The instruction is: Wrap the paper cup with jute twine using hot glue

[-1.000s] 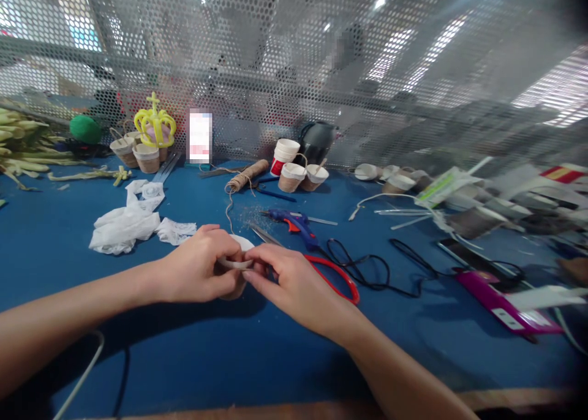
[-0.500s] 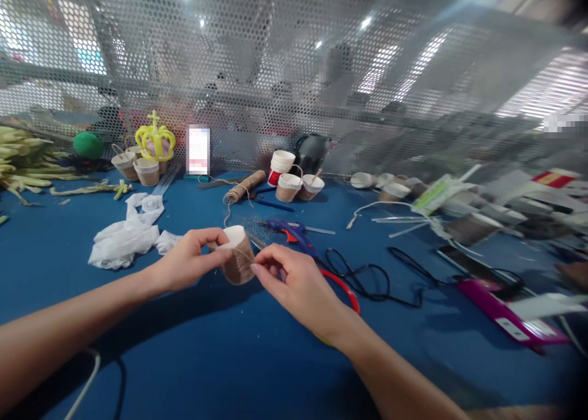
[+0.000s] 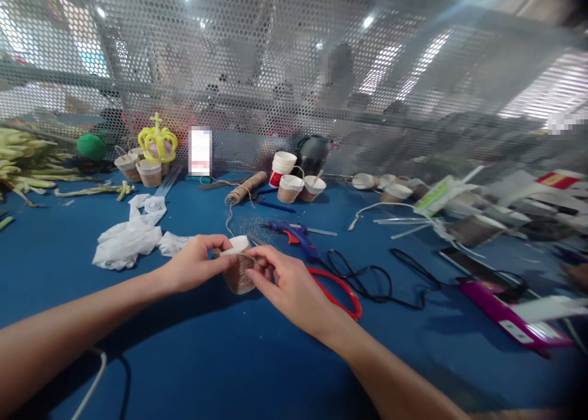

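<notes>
A small white paper cup (image 3: 239,276), its side wound with brown twine, is tilted between my hands above the blue table. My left hand (image 3: 202,261) grips it by the rim, with fingers inside the opening and the thumb on the outer wall. At the cup's right side, my right hand (image 3: 280,279) is closed in a pinch on the twine, with its fingertips against the wrapped wall; the strand is partly hidden by the fingers. A loose strand runs up behind the cup to a twine roll (image 3: 248,187).
Right of the cup lie a blue hot glue gun (image 3: 294,236) and red-handled scissors (image 3: 342,291). Crumpled white plastic (image 3: 128,242) is at left. Twine-wrapped cups (image 3: 289,188) stand at the back. A magenta power strip (image 3: 496,313) with black cables lies at right.
The cup has dropped slightly in view and tipped more away from upright. My right fingertips have moved in against its side. My left hand keeps its grip on the rim.
</notes>
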Available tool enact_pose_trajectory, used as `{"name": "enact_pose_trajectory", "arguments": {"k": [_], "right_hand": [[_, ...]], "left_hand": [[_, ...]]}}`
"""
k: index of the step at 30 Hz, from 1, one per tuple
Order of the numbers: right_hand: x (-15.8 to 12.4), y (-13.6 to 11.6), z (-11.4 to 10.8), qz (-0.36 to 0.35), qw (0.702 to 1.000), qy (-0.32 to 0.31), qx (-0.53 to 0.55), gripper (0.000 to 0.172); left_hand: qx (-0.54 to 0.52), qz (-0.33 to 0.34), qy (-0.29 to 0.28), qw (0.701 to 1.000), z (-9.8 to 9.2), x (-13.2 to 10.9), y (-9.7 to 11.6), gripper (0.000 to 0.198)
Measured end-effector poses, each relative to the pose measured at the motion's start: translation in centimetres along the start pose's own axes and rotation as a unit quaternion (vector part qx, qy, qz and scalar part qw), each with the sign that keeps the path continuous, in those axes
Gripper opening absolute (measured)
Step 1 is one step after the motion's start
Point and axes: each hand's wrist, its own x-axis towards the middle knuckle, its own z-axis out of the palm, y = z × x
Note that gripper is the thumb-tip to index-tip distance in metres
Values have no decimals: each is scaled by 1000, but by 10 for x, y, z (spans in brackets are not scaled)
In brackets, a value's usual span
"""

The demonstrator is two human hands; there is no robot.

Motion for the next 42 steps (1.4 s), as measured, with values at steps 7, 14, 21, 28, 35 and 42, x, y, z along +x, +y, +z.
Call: {"name": "enact_pose_trajectory", "arguments": {"k": [7, 14, 21, 28, 35, 42], "right_hand": [[2, 4, 3, -3, 999, 29, -18, 18], [1, 7, 4, -16, 999, 35, -31, 20], [1, 9, 4, -24, 998, 33, -42, 20], [1, 8, 5, -13, 998, 20, -66, 20], [1, 7, 7, -8, 998, 13, -68, 22], [0, 4, 8, 1, 998, 9, -68, 19]], "left_hand": [[97, 16, 24, 995, 0, -2, 5, 23], [86, 27, 11, 996, 4, -2, 8, 22], [106, 21, 8, 994, 0, -3, 11, 31], [0, 38, -15, 999, -3, -1, 4, 36], [-28, -15, 98, 995, -2, 3, -1, 22], [31, -6, 137, 990, -10, 8, -4, 25]]}}
